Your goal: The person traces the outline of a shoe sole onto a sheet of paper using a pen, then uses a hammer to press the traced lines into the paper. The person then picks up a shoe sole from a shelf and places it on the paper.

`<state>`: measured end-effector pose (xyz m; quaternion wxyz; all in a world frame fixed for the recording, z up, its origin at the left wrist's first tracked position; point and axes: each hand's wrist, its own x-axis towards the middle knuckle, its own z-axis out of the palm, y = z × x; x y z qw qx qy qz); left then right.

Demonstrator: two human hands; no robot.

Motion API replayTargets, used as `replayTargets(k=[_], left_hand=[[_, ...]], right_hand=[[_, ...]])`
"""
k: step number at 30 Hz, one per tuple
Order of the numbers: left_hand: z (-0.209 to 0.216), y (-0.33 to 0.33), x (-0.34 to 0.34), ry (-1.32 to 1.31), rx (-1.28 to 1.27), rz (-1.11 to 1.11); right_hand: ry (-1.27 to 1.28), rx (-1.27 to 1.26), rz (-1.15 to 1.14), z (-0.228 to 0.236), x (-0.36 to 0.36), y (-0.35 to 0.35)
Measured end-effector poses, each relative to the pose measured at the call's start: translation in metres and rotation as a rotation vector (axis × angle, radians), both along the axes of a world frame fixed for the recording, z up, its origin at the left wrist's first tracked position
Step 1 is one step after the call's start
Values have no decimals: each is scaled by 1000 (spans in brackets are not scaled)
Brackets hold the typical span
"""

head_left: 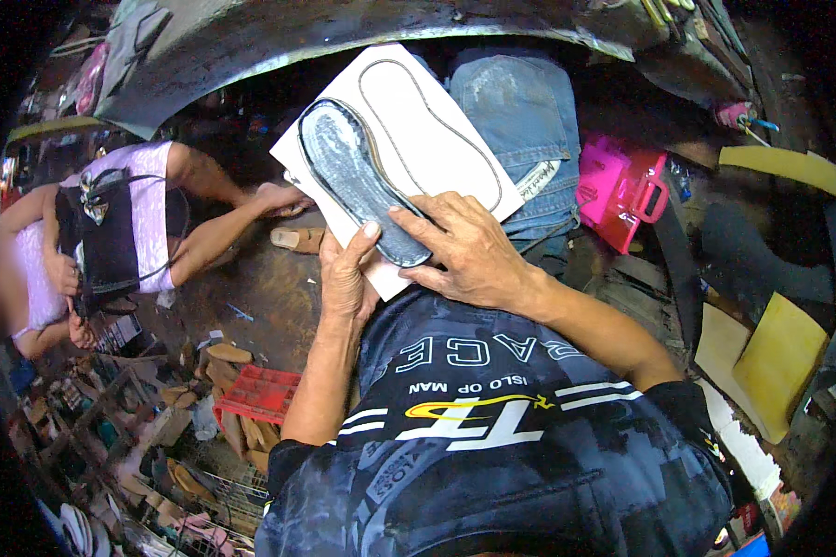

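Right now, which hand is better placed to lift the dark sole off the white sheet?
Probably your right hand: its thumb and forefinger are at the near end of the sole. Your left hand meets the edge of the sheet, fingers mostly hidden.

Lap in blue jeans (515,107) carries white sheet (293,153), set at a slant; sole-shaped outline (416,130) marked on it. Directly on sheet, beside outline: dark sole-shaped piece (339,144). Brown floor (265,274), left: tan shoe piece (297,239), thin blue stick (240,314).
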<state>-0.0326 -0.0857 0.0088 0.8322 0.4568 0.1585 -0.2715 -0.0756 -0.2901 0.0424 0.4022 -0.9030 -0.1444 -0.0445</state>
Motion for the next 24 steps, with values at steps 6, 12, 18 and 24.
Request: replayTargets(k=[6, 12, 18, 24], left_hand=[[2, 2, 2, 69, -288, 77], [2, 1, 4, 87, -274, 81], [-4, 0, -5, 98, -276, 76], [-17, 37, 53, -85, -13, 63]], right_hand=[[-30, 28, 7, -6, -1, -4], [-34, 35, -1, -1, 1, -1], [4, -31, 10, 0, -2, -9], [10, -20, 32, -10, -6, -12]])
